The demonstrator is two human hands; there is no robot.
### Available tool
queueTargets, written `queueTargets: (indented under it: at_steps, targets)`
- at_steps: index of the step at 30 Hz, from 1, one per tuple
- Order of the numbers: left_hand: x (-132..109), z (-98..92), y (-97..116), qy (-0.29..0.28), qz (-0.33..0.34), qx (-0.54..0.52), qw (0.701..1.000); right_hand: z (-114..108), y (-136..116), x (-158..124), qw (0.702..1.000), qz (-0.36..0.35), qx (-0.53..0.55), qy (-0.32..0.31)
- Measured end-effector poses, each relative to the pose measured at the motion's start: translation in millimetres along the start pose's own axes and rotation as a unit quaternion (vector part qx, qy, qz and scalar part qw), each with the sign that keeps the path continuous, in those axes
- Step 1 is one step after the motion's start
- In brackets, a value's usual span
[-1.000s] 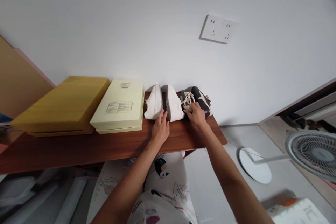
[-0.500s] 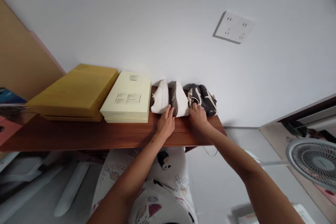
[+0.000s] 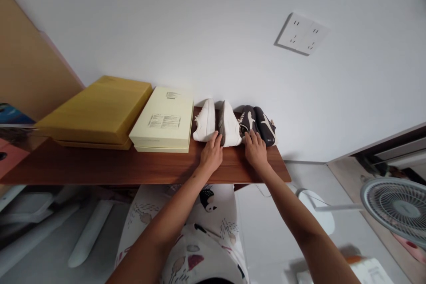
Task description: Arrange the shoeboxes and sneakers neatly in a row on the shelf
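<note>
"What takes up the most room?"
"The pale wall, from 10 o'clock through 12 to 2, counting from the middle of the view. Then the wooden shelf, running from about 9 o'clock, below the centre, to 4."

"And on it?"
"The mustard box, at 9 o'clock."

"What's next in size?"
"The fan, off the shelf near 4 o'clock. Then the cream box, also at 9 but closer in, just beside the mustard one."

"Where are the shoes?"
"The white shoes straddle the centre, on their sides, soles facing across a narrow gap. The dark shoes sit at 3 o'clock, side by side near the shelf's end."

"Anything smaller?"
"The socket plate, on the wall at 2 o'clock."

"And the hands?"
"The left hand is at 6 o'clock, fingers extended, tips against the white pair by the gap, not closed around either. The right hand is at 4, fingers spread with the tips at the dark pair's near end. It isn't wrapped round anything; its thumb is hard to make out."
</note>
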State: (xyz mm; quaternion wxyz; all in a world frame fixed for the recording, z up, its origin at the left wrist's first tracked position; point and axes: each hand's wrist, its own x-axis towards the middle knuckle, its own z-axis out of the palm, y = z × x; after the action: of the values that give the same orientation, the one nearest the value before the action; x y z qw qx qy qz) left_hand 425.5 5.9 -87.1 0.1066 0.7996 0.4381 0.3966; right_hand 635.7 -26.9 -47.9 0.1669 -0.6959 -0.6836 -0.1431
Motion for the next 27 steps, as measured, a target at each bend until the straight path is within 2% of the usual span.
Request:
queueTargets:
  at_steps: [2, 4, 7, 11, 17, 20, 23, 25, 27]
  targets:
    - [0, -0.8, 0, -0.001, 0.0, -0.002, 1.0, 4, -2, -8, 0.999, 0.021, 0.032, 0.024]
    - [0, -2.0, 0, -0.006, 0.002, -0.007, 1.0, 7, -9, -21, 0.992, 0.057, 0.084, 0.075]
    - [-1, -3.4, 1, -0.016, 0.003, -0.019, 1.0, 11, -26, -51, 0.963, 0.125, 0.191, 0.146]
    - [-2, -5.0, 2, -0.03, -0.004, -0.04, 0.999, 17, -49, -82, 0.93, 0.191, 0.261, 0.177]
    - [-8, -11.1, 4, -0.046, -0.006, -0.145, 0.988, 20, -54, -83, 0.916, 0.221, 0.268, 0.203]
    - [-22, -18.3, 6, -0.055, -0.078, -0.244, 0.965, 20, -56, -82, 0.922, 0.207, 0.256, 0.202]
    - [-45, -38.4, 8, -0.139, -0.152, -0.326, 0.923, 20, -59, -84, 0.926, 0.203, 0.241, 0.205]
    - [-64, -62.8, 4, -0.232, -0.166, -0.364, 0.887, 20, -61, -86, 0.931, 0.206, 0.226, 0.2]
    - [-84, -95.7, -7, -0.322, -0.17, -0.387, 0.847, 19, -61, -86, 0.937, 0.208, 0.212, 0.184]
